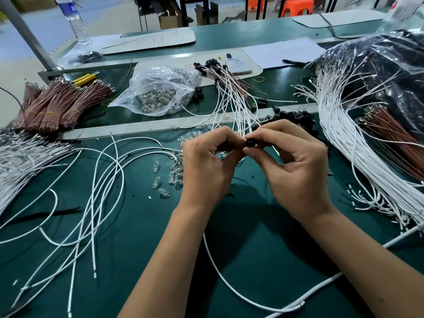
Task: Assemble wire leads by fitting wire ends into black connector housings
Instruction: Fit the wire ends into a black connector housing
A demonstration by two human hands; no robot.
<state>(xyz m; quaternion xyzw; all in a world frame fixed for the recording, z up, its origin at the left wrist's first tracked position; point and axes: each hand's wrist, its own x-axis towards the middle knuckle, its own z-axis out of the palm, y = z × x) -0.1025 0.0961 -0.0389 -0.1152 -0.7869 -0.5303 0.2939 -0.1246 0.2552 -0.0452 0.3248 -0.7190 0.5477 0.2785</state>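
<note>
Green tabletop filling the view, with a second green bench surface and orange stools in the room beyond at 12 o'clock. At 3 o'clock, a large sheaf of white wires spills from a clear plastic sack; at 9 o'clock, banded bundles of brown wires; at 8 o'clock, loose white leads fan across the surface. At 11 o'clock, a clear bag of small glass bulbs; at 12 o'clock, finished leads with black housings lie with their housings toward the far edge. Centre: left hand and right hand meet, fingers of both curled; together they pinch a single black connector housing held just above the tabletop, between the thumbs and forefingers. Its open face, showing two cavities, points toward the camera at 6 o'clock; its long axis cannot be told, the body being hidden by fingertips. Loose glass bulbs lie scattered just left of the left hand.
</note>
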